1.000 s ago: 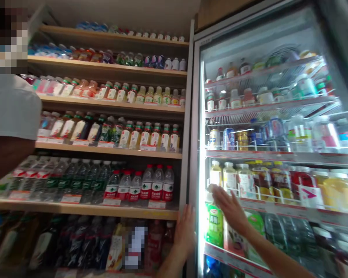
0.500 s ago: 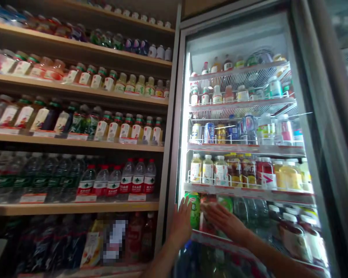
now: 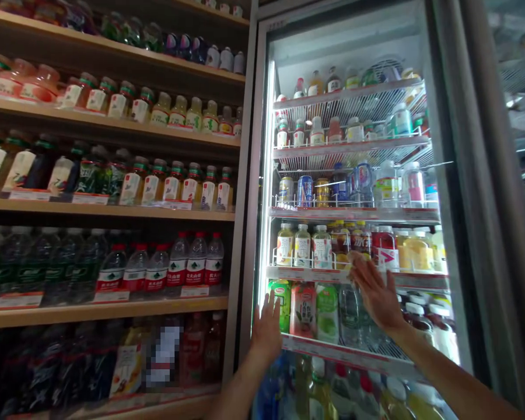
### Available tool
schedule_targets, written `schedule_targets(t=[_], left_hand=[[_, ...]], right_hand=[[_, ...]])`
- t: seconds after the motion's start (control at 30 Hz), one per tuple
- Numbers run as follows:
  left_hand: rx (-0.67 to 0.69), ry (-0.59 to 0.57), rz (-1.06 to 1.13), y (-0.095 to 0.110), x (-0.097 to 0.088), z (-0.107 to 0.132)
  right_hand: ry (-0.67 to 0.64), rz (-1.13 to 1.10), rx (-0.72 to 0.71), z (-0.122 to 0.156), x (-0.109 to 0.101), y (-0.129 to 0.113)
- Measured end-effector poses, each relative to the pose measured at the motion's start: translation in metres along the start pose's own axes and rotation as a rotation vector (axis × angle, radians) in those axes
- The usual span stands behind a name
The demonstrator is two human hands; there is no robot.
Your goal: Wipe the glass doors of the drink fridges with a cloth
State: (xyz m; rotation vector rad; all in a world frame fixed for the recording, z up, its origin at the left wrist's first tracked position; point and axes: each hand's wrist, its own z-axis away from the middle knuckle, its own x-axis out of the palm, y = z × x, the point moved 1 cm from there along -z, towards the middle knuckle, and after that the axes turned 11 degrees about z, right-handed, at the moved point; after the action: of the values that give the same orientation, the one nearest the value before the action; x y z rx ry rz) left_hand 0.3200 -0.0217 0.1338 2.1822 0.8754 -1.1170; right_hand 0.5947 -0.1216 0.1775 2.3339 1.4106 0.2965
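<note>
My left hand point(image 3: 268, 326) is raised at the lower left of the lit drinks cooler point(image 3: 252, 192), fingers stretched upward, holding nothing. It overlaps part of a green drink bottle point(image 3: 282, 300). To the right of that bottle stand a reddish-pink bottle point(image 3: 303, 312) and another green bottle point(image 3: 328, 318). My right hand point(image 3: 378, 294) is in front of the cooler's fourth shelf edge point(image 3: 304, 272), fingers extended up and to the left, with nothing in it. Clear bottles point(image 3: 349, 309) are partly behind it. Whether either hand touches glass or a bottle I cannot tell.
Wooden shelves point(image 3: 157, 303) on the left hold rows of drink bottles, with red-capped water bottles point(image 3: 177, 262) near the cooler. Higher cooler shelves carry cans point(image 3: 305, 191) and more bottles. A dark vertical frame point(image 3: 468, 192) borders the cooler on the right.
My right hand has moved up and right, away from the reddish-pink bottle, which now shows more fully. My left hand stays by the green bottle. The view has shifted slightly.
</note>
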Motion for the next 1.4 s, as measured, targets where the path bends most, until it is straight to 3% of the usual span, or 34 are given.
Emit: schedule_targets(t=[0.07, 0.17, 0.2, 0.23, 0.33, 0.37, 0.5, 0.53, 0.67, 0.7, 0.8, 0.83, 0.87, 0.97, 1.0, 1.03, 1.13, 1.17, 1.3, 1.33, 1.4], left_hand=[[-0.014, 0.014, -0.008, 0.003, 0.002, 0.001], [0.015, 0.017, -0.018, 0.005, 0.012, 0.004], [0.035, 0.017, -0.024, 0.005, 0.015, 0.004], [0.050, 0.019, -0.029, 0.005, 0.018, 0.005], [0.046, 0.016, -0.037, 0.006, 0.026, 0.006], [0.035, 0.019, -0.036, 0.006, 0.027, 0.006], [0.023, 0.044, -0.040, 0.007, 0.031, 0.007], [0.029, 0.047, -0.047, 0.007, 0.032, 0.008], [0.040, 0.073, -0.058, 0.007, 0.037, 0.010], [0.035, 0.085, -0.057, 0.007, 0.038, 0.010], [0.025, 0.104, -0.060, 0.006, 0.042, 0.011], [0.027, 0.103, -0.063, 0.005, 0.043, 0.010], [0.032, 0.103, -0.065, 0.005, 0.045, 0.010], [0.033, 0.121, -0.062, 0.004, 0.050, 0.010], [0.028, 0.131, -0.061, 0.004, 0.051, 0.010], [0.022, 0.138, -0.061, 0.004, 0.052, 0.010], [0.016, 0.153, -0.064, 0.000, 0.055, 0.013], [0.019, 0.158, -0.067, -0.002, 0.056, 0.014], [0.025, 0.176, -0.073, -0.008, 0.057, 0.017], [0.016, 0.178, -0.069, -0.009, 0.057, 0.017], [-0.012, 0.181, -0.058, -0.013, 0.056, 0.018]], right_hand=[[0.004, 0.013, 0.052, 0.002, 0.000, 0.002], [-0.039, -0.033, -0.274, 0.015, -0.002, 0.003], [-0.054, -0.032, -0.301, 0.018, -0.003, 0.006], [-0.057, -0.018, -0.240, 0.020, -0.004, 0.010], [-0.018, 0.046, 0.171, 0.020, -0.007, 0.020], [-0.006, 0.047, 0.206, 0.021, -0.007, 0.019], [-0.030, -0.032, -0.206, 0.038, -0.011, 0.013], [-0.047, -0.022, -0.201, 0.044, -0.011, 0.016], [-0.025, 0.057, 0.211, 0.058, -0.011, 0.026], [-0.020, 0.040, 0.191, 0.060, -0.011, 0.026], [-0.050, -0.022, -0.127, 0.065, -0.013, 0.026], [-0.055, -0.012, -0.152, 0.066, -0.014, 0.030], [-0.041, 0.021, -0.081, 0.068, -0.016, 0.036], [0.021, 0.125, 0.347, 0.074, -0.019, 0.054], [0.021, 0.121, 0.385, 0.077, -0.020, 0.055], [0.009, 0.093, 0.324, 0.080, -0.020, 0.053], [-0.059, -0.013, -0.041, 0.083, -0.019, 0.046], [-0.067, -0.023, -0.072, 0.079, -0.018, 0.046], [0.038, -0.004, 0.252, 0.048, -0.014, 0.035], [0.054, -0.019, 0.254, 0.043, -0.013, 0.024], [0.037, -0.085, 0.047, 0.038, -0.011, -0.006]])
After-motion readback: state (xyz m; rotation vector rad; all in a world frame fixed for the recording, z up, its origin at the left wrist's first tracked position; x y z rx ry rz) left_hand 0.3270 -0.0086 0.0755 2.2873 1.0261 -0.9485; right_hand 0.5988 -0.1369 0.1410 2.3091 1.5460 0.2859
